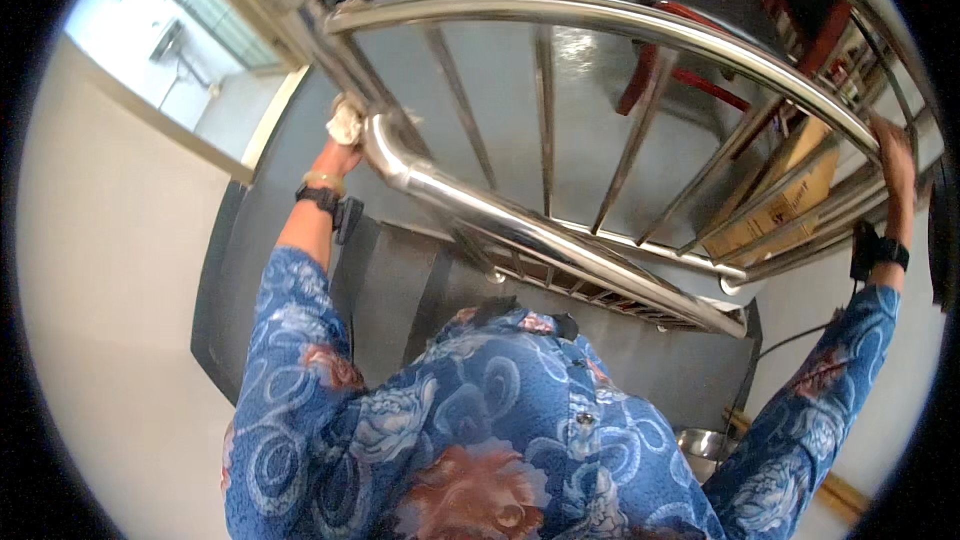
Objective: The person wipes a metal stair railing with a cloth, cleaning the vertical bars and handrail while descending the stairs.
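A shiny stainless steel stair railing [560, 12] with upright bars stands in front of me. My left hand [345, 148] is at its left side, closed on a crumpled whitish cloth [345, 124]. The cloth presses against the post by the bent end of the lower handrail [480, 208]. On the far right, my right hand [897, 165] grips the curved end of the upper rail. Its fingers are partly hidden behind the tube. Both arms are stretched out, in blue flowered sleeves, with dark bands at the wrists.
Grey stairs [400, 275] lie below me, beside a pale wall [120, 270]. A bright doorway [215, 90] opens at upper left. Beyond the bars are a dark chair with red legs [700, 0] and a cardboard box [775, 215]. A metal basin [700, 442] sits at lower right.
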### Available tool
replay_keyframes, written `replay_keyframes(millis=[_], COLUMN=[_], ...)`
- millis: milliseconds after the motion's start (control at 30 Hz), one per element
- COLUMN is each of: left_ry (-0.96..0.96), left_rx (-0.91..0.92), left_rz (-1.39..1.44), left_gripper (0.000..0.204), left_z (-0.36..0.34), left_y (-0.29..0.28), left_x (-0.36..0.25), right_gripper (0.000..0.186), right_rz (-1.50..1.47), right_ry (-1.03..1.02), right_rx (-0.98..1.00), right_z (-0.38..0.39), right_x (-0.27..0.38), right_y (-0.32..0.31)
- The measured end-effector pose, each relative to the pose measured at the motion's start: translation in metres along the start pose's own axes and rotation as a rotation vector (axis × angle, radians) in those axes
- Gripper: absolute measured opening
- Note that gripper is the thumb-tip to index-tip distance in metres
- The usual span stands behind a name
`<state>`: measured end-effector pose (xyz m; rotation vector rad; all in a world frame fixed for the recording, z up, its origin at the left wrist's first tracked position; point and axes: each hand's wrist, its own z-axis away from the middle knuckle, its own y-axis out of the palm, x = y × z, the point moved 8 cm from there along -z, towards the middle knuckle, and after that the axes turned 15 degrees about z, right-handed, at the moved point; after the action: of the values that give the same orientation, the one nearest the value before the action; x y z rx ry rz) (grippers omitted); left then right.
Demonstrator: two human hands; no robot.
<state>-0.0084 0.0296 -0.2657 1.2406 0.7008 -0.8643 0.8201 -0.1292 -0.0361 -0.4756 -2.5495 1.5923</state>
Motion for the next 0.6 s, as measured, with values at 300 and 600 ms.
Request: replay_keyframes(millis=[300,600], left_ry=[-0.149,-0.17], left_rx=[-0.083,0.004], left_rz=[0.035,-0.055], left_gripper=[0.051,0.056], left_z=[0.016,0.041], left_y=[-0.044,-0.003], left_x=[0.051,0.056], right_gripper=[0.047,0.043], right_rz=[-0.103,-0.3], right_ry=[0.013,0.063], right_rx=[0.101,0.28], right_z=[-0.016,-0.018], right_x=[-0.053,-0.134], right_y=[0.026,0.03])
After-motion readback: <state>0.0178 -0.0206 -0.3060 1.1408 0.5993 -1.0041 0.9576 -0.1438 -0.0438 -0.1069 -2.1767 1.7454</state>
